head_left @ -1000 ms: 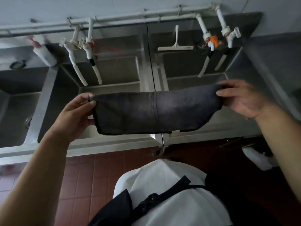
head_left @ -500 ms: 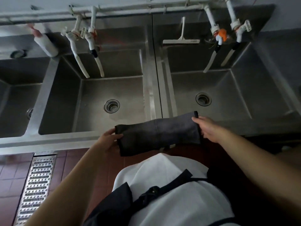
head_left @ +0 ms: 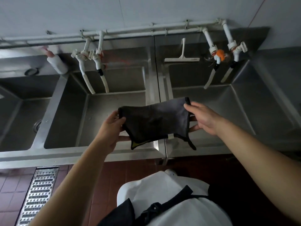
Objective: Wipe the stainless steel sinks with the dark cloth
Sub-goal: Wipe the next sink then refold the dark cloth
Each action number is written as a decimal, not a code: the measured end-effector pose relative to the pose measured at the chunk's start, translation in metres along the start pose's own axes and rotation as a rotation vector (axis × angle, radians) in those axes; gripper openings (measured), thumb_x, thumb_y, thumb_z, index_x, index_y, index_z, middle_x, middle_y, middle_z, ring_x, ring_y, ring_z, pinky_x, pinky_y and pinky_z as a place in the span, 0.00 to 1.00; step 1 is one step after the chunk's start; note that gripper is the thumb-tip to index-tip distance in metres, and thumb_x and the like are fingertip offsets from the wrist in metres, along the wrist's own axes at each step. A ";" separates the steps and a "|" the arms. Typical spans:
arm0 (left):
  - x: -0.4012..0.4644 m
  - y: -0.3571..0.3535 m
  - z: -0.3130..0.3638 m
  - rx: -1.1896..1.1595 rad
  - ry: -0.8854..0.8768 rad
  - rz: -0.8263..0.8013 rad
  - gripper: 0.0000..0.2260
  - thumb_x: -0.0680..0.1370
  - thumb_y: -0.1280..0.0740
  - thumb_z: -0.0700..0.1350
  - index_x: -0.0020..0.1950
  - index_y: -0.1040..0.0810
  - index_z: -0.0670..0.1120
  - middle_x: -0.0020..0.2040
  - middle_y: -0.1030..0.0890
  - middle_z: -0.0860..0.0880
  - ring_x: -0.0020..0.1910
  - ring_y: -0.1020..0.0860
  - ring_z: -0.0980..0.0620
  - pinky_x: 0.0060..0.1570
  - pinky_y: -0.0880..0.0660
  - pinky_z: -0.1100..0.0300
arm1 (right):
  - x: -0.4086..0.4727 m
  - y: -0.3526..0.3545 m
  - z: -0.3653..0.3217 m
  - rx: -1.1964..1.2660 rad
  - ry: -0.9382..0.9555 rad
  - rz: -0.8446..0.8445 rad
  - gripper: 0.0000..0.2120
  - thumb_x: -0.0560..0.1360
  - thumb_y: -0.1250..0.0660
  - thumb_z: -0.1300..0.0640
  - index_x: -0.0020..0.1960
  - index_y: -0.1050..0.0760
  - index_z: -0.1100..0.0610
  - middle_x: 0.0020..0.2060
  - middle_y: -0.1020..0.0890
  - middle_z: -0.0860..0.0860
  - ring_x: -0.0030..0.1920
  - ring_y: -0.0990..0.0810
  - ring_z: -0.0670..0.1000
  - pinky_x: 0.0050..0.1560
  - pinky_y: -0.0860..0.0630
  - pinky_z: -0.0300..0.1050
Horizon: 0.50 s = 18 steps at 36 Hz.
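Head cam, both hands [head_left: 112,128] [head_left: 204,118] holding dark cloth [head_left: 156,123], no legible txt

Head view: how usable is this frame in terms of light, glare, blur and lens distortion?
Head view: dim, flat light, with no harsh glare on the steel sinks. The dark cloth and both hands, left hand and right hand, are fairly sharp. The soap bottle at the upper left is smeared. Wide-angle distortion bends the wall pipe and the sink edges.

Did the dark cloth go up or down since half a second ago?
Yes. The dark cloth has gone up and away from the person: it was down at the steel sinks' front rim, and now it hangs over the divider between the basins.
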<state>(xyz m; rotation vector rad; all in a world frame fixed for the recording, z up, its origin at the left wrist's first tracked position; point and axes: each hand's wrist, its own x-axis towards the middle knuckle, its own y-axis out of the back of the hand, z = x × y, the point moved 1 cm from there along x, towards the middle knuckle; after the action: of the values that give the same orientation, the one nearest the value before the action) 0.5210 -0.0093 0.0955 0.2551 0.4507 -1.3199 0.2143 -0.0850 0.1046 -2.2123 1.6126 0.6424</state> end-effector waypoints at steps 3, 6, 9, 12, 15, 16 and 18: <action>0.005 -0.015 0.021 0.006 -0.035 0.025 0.13 0.83 0.39 0.41 0.58 0.21 0.57 0.51 0.15 0.47 0.48 0.15 0.46 0.37 0.18 0.46 | 0.002 -0.011 -0.028 0.009 0.062 -0.007 0.09 0.82 0.38 0.48 0.58 0.21 0.45 0.54 0.16 0.51 0.53 0.16 0.56 0.43 0.17 0.60; 0.014 -0.026 0.034 0.067 -0.049 0.098 0.13 0.83 0.39 0.40 0.54 0.22 0.59 0.56 0.18 0.47 0.52 0.18 0.44 0.36 0.18 0.45 | 0.010 -0.019 -0.050 -0.047 0.123 0.063 0.09 0.83 0.40 0.48 0.57 0.22 0.45 0.53 0.16 0.51 0.51 0.17 0.56 0.50 0.18 0.59; 0.020 -0.030 0.037 0.079 -0.023 0.177 0.14 0.83 0.41 0.38 0.59 0.23 0.55 0.57 0.19 0.46 0.53 0.18 0.43 0.35 0.18 0.46 | 0.020 -0.025 -0.059 -0.079 0.133 0.137 0.10 0.83 0.41 0.50 0.62 0.24 0.46 0.54 0.17 0.51 0.52 0.18 0.55 0.52 0.21 0.56; 0.023 -0.032 0.037 0.062 -0.038 0.196 0.16 0.82 0.43 0.36 0.59 0.23 0.54 0.56 0.18 0.45 0.52 0.17 0.43 0.36 0.17 0.46 | 0.024 -0.029 -0.058 -0.053 0.115 0.121 0.09 0.83 0.41 0.51 0.61 0.25 0.45 0.51 0.17 0.49 0.48 0.18 0.52 0.45 0.21 0.51; 0.020 -0.039 0.039 0.042 -0.053 0.178 0.17 0.82 0.43 0.36 0.53 0.22 0.57 0.54 0.18 0.46 0.49 0.17 0.46 0.36 0.17 0.46 | 0.026 -0.033 -0.057 -0.057 0.104 0.106 0.12 0.83 0.41 0.50 0.65 0.27 0.45 0.50 0.17 0.47 0.49 0.18 0.51 0.50 0.21 0.54; 0.018 -0.043 0.040 0.039 -0.052 0.165 0.16 0.82 0.43 0.36 0.54 0.22 0.56 0.54 0.18 0.46 0.50 0.17 0.46 0.37 0.17 0.45 | 0.026 -0.036 -0.057 -0.064 0.105 0.107 0.12 0.84 0.41 0.51 0.65 0.26 0.45 0.50 0.17 0.47 0.50 0.18 0.52 0.51 0.21 0.55; 0.016 -0.054 0.041 0.034 -0.050 0.142 0.15 0.83 0.43 0.37 0.58 0.23 0.53 0.56 0.18 0.45 0.53 0.18 0.44 0.38 0.17 0.44 | 0.026 -0.045 -0.058 -0.089 0.105 0.092 0.10 0.84 0.41 0.51 0.61 0.24 0.47 0.52 0.16 0.52 0.49 0.17 0.54 0.49 0.20 0.56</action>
<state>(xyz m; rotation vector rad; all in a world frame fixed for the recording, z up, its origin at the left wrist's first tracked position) 0.4786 -0.0533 0.1284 0.2766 0.3619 -1.1934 0.2730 -0.1213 0.1395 -2.2804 1.7790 0.6440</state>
